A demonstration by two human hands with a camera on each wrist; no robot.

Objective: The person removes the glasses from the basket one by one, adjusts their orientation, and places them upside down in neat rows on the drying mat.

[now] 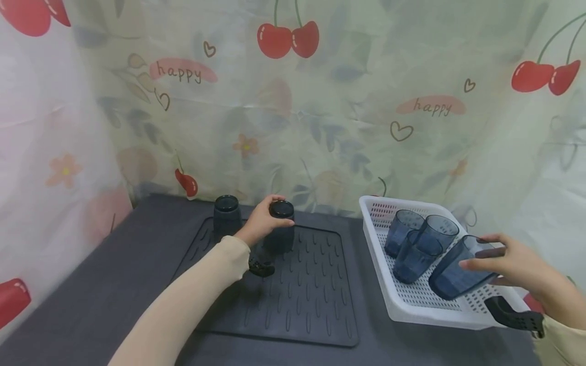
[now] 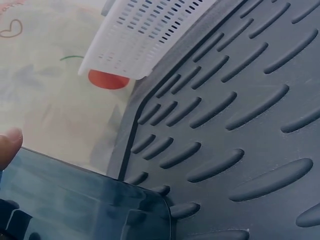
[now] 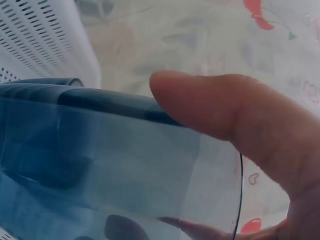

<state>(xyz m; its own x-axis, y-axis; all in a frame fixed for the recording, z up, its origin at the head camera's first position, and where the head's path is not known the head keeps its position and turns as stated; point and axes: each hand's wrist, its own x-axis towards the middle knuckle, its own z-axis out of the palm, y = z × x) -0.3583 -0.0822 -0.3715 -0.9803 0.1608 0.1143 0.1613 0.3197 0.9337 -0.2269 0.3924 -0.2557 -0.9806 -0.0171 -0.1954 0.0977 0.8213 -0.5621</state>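
Note:
On the black drying mat (image 1: 316, 290), my left hand (image 1: 264, 221) grips a dark blue glass (image 1: 280, 241) that stands upside down, its rim on or close to the mat. Left of it, a second upside-down glass (image 1: 227, 218) stands near the mat's back edge. My right hand (image 1: 517, 262) holds a tilted blue glass (image 1: 462, 269) over the right side of the white basket (image 1: 389, 300); thumb and fingers are on either side near its rim. In the right wrist view the thumb (image 3: 200, 100) presses the glass's wall. Whether that glass touches the basket floor I cannot tell.
Three more blue glasses (image 1: 414, 254) lean together inside the basket, open ends up. The basket stands to the right of the mat on a dark grey table (image 1: 114, 269). A cherry-print curtain (image 1: 293, 112) hangs behind and at both sides.

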